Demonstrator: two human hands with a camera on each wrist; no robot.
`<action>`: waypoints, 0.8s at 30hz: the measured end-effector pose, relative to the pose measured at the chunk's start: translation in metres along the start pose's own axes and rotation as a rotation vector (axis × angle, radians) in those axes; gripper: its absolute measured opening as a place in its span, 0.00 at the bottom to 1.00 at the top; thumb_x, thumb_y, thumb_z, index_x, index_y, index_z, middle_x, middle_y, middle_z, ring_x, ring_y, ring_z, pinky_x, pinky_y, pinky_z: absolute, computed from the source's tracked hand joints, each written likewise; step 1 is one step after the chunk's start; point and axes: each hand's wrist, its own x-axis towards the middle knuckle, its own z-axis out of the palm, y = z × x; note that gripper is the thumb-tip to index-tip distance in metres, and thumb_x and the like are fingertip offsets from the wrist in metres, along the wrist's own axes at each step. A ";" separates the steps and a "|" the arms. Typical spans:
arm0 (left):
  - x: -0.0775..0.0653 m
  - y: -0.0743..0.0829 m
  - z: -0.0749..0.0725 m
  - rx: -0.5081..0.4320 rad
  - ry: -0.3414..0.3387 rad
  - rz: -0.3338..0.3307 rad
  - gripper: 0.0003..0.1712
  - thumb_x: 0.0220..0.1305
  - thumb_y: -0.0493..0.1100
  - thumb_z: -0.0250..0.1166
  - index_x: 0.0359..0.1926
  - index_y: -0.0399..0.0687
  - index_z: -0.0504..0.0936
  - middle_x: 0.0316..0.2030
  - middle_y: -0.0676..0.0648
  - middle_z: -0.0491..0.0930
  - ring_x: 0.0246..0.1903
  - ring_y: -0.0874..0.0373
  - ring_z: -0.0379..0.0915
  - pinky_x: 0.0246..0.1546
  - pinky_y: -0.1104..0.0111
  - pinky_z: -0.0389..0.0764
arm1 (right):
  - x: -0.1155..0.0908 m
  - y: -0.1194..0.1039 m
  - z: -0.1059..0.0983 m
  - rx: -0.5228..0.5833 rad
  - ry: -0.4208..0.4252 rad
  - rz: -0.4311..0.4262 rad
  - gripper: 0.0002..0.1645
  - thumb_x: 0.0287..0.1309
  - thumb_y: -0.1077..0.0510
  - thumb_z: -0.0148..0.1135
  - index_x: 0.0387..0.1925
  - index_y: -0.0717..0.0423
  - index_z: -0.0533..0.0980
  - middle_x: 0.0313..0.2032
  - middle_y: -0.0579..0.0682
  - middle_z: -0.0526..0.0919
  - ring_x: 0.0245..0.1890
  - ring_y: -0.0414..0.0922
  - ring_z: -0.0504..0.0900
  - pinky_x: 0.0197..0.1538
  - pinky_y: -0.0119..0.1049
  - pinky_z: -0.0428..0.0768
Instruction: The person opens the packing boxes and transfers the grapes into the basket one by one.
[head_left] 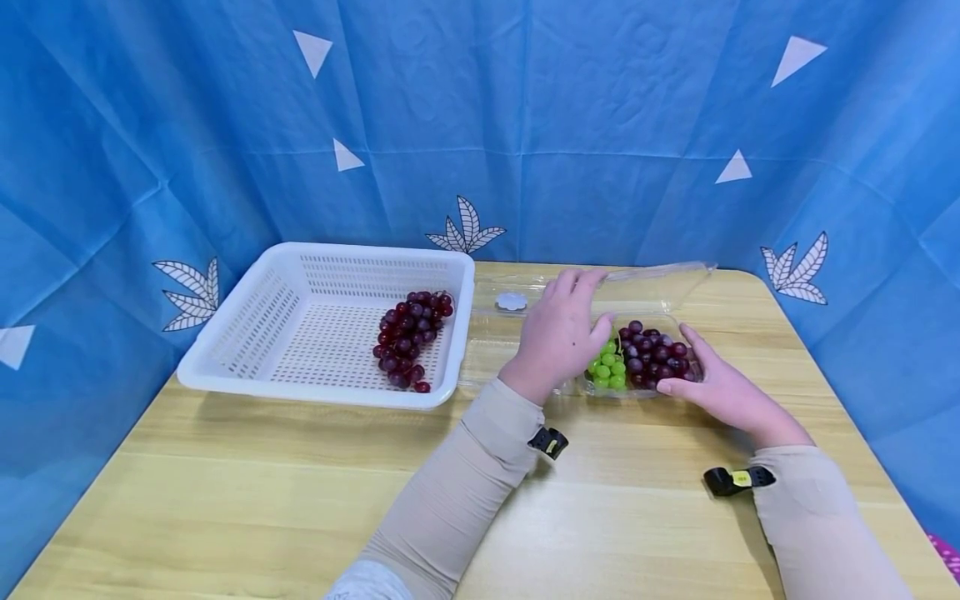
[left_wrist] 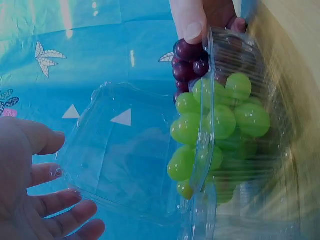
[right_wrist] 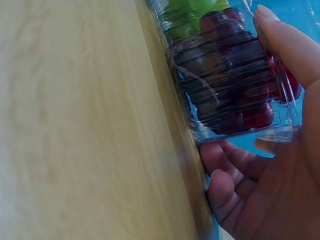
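Note:
A clear plastic clamshell box (head_left: 637, 394) at the right of the table holds green grapes (head_left: 607, 368) beside dark red grapes (head_left: 654, 354). Its clear lid (head_left: 660, 286) stands raised at the back. My right hand (head_left: 723, 387) grips the box's right end, thumb at the rim and fingers curled against the end wall, as the right wrist view shows. My left hand (head_left: 558, 333) is over the box's left side, beside the green grapes. In the left wrist view its fingers (left_wrist: 55, 200) are spread and loosely bent, overlapping the edge of the lid.
A white perforated basket (head_left: 315, 393) stands on the left, with a bunch of dark red grapes (head_left: 408, 337) at its right side. Between basket and box lies another clear plastic container (head_left: 483, 358) with a white label (head_left: 512, 301). A blue curtain (head_left: 600, 125) hangs behind the wooden table (head_left: 247, 500).

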 end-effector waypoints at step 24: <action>-0.011 0.015 0.033 0.210 -0.267 0.046 0.34 0.63 0.64 0.54 0.65 0.55 0.63 0.56 0.48 0.67 0.55 0.53 0.64 0.53 0.62 0.70 | 0.000 0.003 0.000 0.035 -0.012 0.011 0.59 0.57 0.39 0.60 0.71 0.35 0.27 0.70 0.68 0.43 0.65 0.68 0.52 0.58 0.67 0.56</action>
